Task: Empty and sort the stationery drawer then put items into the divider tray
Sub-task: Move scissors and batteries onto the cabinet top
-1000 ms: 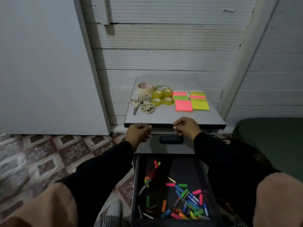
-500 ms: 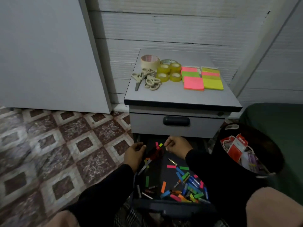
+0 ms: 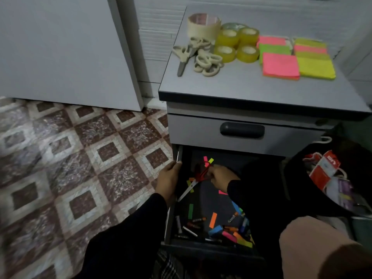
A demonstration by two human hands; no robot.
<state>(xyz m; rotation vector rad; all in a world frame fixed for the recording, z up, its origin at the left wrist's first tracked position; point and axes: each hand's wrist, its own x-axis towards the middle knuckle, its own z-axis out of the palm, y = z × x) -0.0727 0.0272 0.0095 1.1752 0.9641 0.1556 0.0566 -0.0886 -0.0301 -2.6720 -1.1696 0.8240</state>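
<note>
**Stationery drawer: partly emptied, tray not in sight**

Stationery drawer [image 3: 211,200] is the lower one, pulled out toward the person, between the knees. Near end holds a heap of small loose bits [image 3: 225,228]: coloured strips, what look like short pens or markers, too small to name surely. Mid-drawer, bare dark floor with a few strips.

Left hand [image 3: 168,179] rests on the drawer's left wall, thumb hooked over the rim; its grip looks closed on the wall. Right hand [image 3: 220,176] is inside, its grip pinched on the red handles of the red scissors [image 3: 194,183], blades pointing back toward the near left.

Right, a dark bag [image 3: 322,178] with packets.

Farther, upper drawer shut. On the table [image 3: 251,87]: beige scissors [image 3: 198,57], tape rolls [image 3: 235,44], sticky-note pads [image 3: 293,57], already grouped by kind.

Judgement: sorting about halfway; scissors lifting out now, small bits left. No divider tray visible, so filling it is not yet begun.
</note>
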